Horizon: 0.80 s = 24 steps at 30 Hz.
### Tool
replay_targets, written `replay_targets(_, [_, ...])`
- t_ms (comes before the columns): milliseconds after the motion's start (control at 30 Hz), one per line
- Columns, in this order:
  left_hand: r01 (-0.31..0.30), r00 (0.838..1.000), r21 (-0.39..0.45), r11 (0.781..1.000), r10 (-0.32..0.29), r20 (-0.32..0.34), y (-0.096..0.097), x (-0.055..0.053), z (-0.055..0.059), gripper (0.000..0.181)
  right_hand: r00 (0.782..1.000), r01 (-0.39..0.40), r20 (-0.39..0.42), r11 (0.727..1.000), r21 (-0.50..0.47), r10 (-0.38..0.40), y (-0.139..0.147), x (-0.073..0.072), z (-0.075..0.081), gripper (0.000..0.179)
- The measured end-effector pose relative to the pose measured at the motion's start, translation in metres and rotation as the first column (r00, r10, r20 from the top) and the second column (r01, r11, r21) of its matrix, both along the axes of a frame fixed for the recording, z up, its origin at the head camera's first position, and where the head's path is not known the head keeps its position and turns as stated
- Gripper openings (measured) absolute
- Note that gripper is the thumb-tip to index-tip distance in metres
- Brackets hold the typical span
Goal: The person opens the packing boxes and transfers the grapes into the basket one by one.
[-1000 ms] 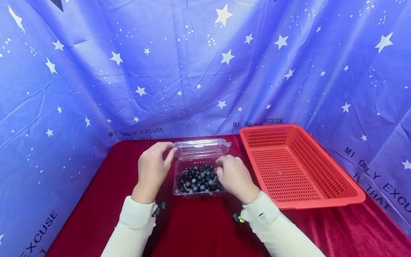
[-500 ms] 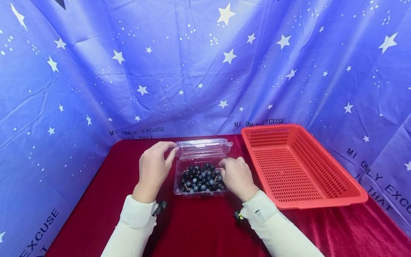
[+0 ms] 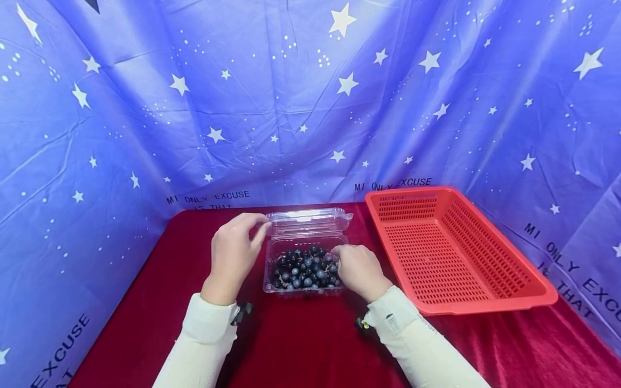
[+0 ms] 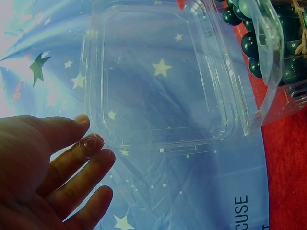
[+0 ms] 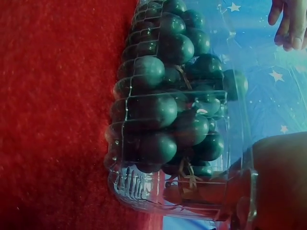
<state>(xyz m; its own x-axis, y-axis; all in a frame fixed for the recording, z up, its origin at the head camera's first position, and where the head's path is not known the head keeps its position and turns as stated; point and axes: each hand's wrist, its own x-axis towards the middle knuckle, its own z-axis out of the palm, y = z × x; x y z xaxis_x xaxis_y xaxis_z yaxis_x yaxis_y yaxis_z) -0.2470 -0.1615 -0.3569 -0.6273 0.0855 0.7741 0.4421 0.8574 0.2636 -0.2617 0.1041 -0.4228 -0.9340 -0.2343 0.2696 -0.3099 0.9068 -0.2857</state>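
Note:
A clear plastic clamshell box point(image 3: 268, 272) full of dark grapes point(image 3: 306, 268) sits on the table, its hinged lid point(image 3: 308, 223) raised at the far side. My left hand point(image 3: 235, 250) pinches the lid's left corner between thumb and fingertips; the left wrist view shows this corner beside the thumb point(image 4: 72, 127). At the box's right side, my right hand point(image 3: 361, 272) reaches over the rim with curled fingers. Through the clear wall, the right wrist view shows a finger point(image 5: 206, 191) beside the grape stems. Whether it grips a stem or grape is hidden.
A red perforated plastic basket point(image 3: 436, 258) stands to the right of the box, near my right forearm. Dark red cloth point(image 3: 301, 345) covers the table. A blue curtain point(image 3: 271, 108) with white stars hangs close behind and at both sides.
My right hand has lowered slightly from above the box's right rim toward the grapes. The left hand stays at the lid's corner, and the lid remains raised.

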Motion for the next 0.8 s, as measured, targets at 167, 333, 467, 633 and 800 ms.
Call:
replay_targets(167, [0.006,1.000,-0.003,1.000,-0.006,0.009,-0.0003,0.0000,0.0004,0.011,0.999,-0.015,0.046,1.000,0.022,0.014,-0.0001,-0.0016,-0.0019,0.041])
replay_targets(333, [0.012,1.000,-0.005,1.000,-0.012,0.004,-0.0010,0.0001,0.0003,0.010,0.998,-0.019,0.066,0.997,0.073,0.014,-0.0006,-0.0008,-0.0012,0.046])
replay_targets(467, [0.015,1.000,-0.008,1.000,-0.015,-0.002,-0.0009,-0.0001,0.0002,0.009,0.994,-0.029,0.110,0.996,0.087,0.020,-0.0002,-0.0001,-0.0020,0.049])
replay_targets(633, [0.009,1.000,-0.015,1.000,-0.009,0.003,-0.0005,0.0002,-0.0002,0.011,0.985,-0.044,0.167,0.998,0.049,0.035,0.0003,-0.0005,-0.0040,0.053])
replay_targets(800, [0.007,1.000,-0.016,1.000,-0.006,0.006,-0.0005,0.0006,-0.0006,0.011,0.980,-0.044,0.191,0.999,-0.023,0.048,0.0003,-0.0031,-0.0055,0.052])
